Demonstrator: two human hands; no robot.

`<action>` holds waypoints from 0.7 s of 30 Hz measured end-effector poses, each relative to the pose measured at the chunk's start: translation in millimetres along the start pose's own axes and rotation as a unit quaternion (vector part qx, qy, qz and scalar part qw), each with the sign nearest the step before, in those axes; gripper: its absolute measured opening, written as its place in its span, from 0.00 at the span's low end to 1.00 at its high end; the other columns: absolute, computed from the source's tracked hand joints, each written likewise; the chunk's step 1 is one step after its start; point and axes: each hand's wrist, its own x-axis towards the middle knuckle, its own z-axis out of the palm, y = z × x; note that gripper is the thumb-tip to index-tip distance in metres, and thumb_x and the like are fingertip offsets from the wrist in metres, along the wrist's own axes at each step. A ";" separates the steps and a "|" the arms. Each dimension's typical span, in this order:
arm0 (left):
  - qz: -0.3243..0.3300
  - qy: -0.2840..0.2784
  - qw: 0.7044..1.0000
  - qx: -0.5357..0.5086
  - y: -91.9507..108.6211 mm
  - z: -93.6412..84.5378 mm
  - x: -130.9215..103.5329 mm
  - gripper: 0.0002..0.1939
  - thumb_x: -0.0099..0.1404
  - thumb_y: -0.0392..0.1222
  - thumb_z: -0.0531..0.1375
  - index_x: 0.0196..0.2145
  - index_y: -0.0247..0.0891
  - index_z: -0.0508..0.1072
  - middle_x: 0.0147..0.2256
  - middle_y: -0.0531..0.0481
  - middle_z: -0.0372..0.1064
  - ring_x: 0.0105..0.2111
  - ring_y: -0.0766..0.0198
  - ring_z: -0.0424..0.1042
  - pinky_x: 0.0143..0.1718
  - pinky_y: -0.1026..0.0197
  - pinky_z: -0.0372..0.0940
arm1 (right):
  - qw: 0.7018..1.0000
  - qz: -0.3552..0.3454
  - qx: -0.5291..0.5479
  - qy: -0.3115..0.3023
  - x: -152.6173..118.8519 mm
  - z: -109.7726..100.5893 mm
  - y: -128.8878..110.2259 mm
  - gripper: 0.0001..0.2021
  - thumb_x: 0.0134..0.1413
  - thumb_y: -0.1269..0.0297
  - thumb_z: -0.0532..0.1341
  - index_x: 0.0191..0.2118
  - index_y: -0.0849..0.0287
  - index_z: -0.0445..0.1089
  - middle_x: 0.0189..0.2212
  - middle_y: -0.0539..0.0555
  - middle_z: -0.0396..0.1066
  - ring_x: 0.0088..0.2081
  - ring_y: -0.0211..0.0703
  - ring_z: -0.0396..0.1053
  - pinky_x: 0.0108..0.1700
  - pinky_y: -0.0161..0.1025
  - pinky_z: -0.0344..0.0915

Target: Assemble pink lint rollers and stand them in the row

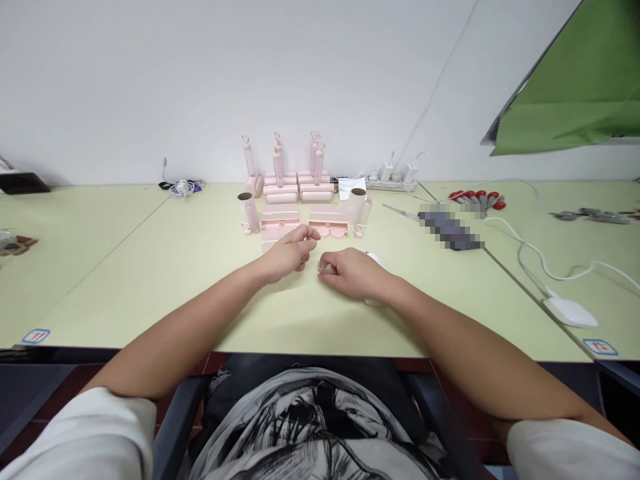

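Observation:
My right hand (353, 273) is closed around a small clear cylinder (326, 267), whose round end shows between thumb and forefinger. To its left, my left hand (293, 253) is raised over the table with fingers curled and thumb against forefinger; whether something small is between them I cannot make out. The hands are apart. Just beyond them lie two open pink cases (327, 229), one partly hidden by my left hand. A white thing (374, 303) shows partly under my right wrist.
Cardboard-coloured tubes (358, 193) stand beside the cases. Farther back are several closed pink cases (281, 195) and slim pink bottles with loops (279, 167). To the right are a dark pixelated thing (450, 230), red-handled tools (477, 198), a white charger (571, 311) and cables.

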 end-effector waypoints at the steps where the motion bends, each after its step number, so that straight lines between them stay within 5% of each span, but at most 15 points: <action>1: 0.005 0.002 1.000 -0.010 0.3 3.1 2.5 0.06 0.63 0.43 0.56 0.37 0.42 0.62 0.23 0.59 0.49 0.21 0.70 0.52 0.22 0.67 0.51 | 1.000 0.004 0.007 0.003 -0.2 -0.6 -0.7 0.09 0.59 0.59 0.56 0.36 0.57 0.71 0.31 0.54 0.74 0.30 0.41 0.66 0.29 0.35 0.47; 10: 0.055 -0.018 0.994 -0.097 -12.2 12.4 0.1 0.13 0.59 0.40 0.56 0.43 0.38 0.64 0.25 0.58 0.55 0.23 0.69 0.58 0.27 0.64 0.57 | 0.998 0.026 0.041 0.043 0.0 1.3 -2.3 0.10 0.60 0.58 0.56 0.35 0.58 0.70 0.32 0.53 0.75 0.29 0.39 0.65 0.28 0.34 0.47; 15: 0.174 -0.009 0.984 0.030 -24.9 4.6 0.4 0.16 0.65 0.51 0.58 0.43 0.37 0.64 0.30 0.54 0.61 0.28 0.68 0.62 0.33 0.62 0.62 | 0.997 0.046 0.036 0.056 3.0 3.0 -1.0 0.11 0.60 0.57 0.56 0.36 0.58 0.71 0.31 0.53 0.74 0.29 0.39 0.65 0.28 0.34 0.47; 21: 0.275 0.046 0.938 0.205 -33.1 3.5 2.4 0.19 0.62 0.54 0.63 0.44 0.39 0.70 0.39 0.48 0.65 0.38 0.63 0.66 0.38 0.61 0.65 | 0.997 0.043 0.035 0.052 2.3 3.7 -0.2 0.12 0.61 0.56 0.55 0.38 0.58 0.72 0.32 0.54 0.75 0.30 0.40 0.67 0.29 0.34 0.48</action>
